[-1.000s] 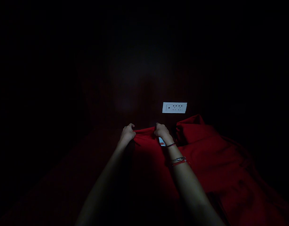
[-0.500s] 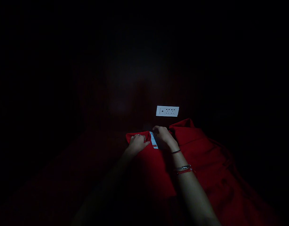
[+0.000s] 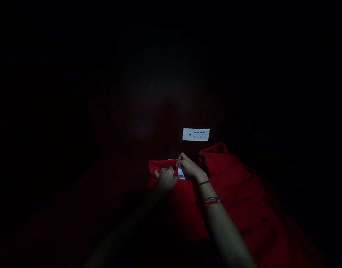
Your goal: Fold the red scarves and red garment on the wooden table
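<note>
A piece of red cloth lies in front of me, its far edge raised and folded. My left hand has its fingers bent over that edge and grips it. Just to the right, my right hand pinches a corner of the same edge between thumb and fingers. Between the hands, a white card or label with a red mark shows, partly covered by the cloth. What lies inside the fold is too dark to make out.
A second heap of red cloth with wrinkles spreads out on the right. On the dark wall behind is a white socket panel. Most of the surroundings are lost in darkness.
My right hand has moved left onto the cloth edge and now pinches it. My left hand has shifted slightly right and down, and less of the white card shows.
</note>
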Demonstrator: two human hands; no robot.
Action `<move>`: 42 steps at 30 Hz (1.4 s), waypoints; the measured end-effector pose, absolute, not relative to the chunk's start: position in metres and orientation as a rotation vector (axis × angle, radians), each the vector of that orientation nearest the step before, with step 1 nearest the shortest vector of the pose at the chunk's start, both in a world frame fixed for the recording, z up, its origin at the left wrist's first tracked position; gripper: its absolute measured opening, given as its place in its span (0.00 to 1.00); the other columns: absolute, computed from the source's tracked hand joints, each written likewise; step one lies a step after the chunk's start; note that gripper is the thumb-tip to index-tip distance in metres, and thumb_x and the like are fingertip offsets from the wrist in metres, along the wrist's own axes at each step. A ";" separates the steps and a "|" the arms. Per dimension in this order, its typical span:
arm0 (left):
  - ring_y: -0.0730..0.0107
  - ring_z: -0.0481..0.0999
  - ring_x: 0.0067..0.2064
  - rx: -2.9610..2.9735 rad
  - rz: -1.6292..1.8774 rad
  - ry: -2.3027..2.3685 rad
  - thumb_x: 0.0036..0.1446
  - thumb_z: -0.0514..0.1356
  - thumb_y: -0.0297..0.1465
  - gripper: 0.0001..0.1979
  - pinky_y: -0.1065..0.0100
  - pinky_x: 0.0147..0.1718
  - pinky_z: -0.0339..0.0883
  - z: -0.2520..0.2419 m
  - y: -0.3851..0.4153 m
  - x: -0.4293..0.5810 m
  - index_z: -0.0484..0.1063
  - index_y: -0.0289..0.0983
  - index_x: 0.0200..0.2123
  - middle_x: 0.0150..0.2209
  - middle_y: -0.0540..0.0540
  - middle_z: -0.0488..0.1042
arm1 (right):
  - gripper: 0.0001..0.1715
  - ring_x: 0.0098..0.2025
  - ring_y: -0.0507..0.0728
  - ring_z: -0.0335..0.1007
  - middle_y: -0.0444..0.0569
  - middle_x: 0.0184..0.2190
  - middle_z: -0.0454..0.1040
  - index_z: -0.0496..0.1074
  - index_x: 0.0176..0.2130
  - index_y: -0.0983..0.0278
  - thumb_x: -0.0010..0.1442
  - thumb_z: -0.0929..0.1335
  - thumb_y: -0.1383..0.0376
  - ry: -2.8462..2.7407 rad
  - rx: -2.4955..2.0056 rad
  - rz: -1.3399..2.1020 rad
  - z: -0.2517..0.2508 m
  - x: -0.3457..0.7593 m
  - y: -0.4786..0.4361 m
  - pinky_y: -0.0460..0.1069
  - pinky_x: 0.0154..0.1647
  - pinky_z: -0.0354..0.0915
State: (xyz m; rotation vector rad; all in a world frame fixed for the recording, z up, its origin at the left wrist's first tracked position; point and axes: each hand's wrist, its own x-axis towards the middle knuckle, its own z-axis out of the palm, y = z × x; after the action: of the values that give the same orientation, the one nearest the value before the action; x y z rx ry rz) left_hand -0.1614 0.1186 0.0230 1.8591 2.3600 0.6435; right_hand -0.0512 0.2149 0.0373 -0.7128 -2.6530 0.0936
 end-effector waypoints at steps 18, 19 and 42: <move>0.61 0.69 0.45 1.905 0.555 2.331 0.50 0.51 0.28 0.14 0.47 0.51 0.43 0.022 0.119 -0.157 0.63 0.35 0.42 0.38 0.41 0.73 | 0.22 0.51 0.54 0.53 0.48 0.51 0.57 0.72 0.35 0.62 0.46 0.59 0.80 -2.740 -0.655 0.082 0.041 -0.053 0.215 0.48 0.49 0.55; 0.61 0.69 0.45 1.890 0.539 2.319 0.49 0.50 0.28 0.15 0.47 0.51 0.43 0.022 0.119 -0.157 0.62 0.35 0.42 0.39 0.41 0.73 | 0.22 0.51 0.54 0.52 0.47 0.51 0.56 0.72 0.35 0.62 0.46 0.59 0.80 -2.745 -0.662 0.077 0.042 -0.052 0.214 0.48 0.49 0.55; 0.54 0.68 0.43 2.055 0.354 2.391 0.53 0.52 0.31 0.12 0.37 0.51 0.32 0.035 0.105 -0.155 0.72 0.34 0.35 0.35 0.39 0.74 | 0.13 0.52 0.60 0.51 0.51 0.53 0.58 0.73 0.32 0.64 0.56 0.60 0.70 -2.609 -0.851 -0.246 0.044 -0.062 0.200 0.52 0.47 0.55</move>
State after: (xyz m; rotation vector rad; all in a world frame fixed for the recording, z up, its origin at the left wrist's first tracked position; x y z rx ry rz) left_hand -0.1555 0.1049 0.0351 2.0553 2.3905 0.3541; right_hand -0.0620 0.2001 0.0444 -0.8513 -2.6092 -0.2457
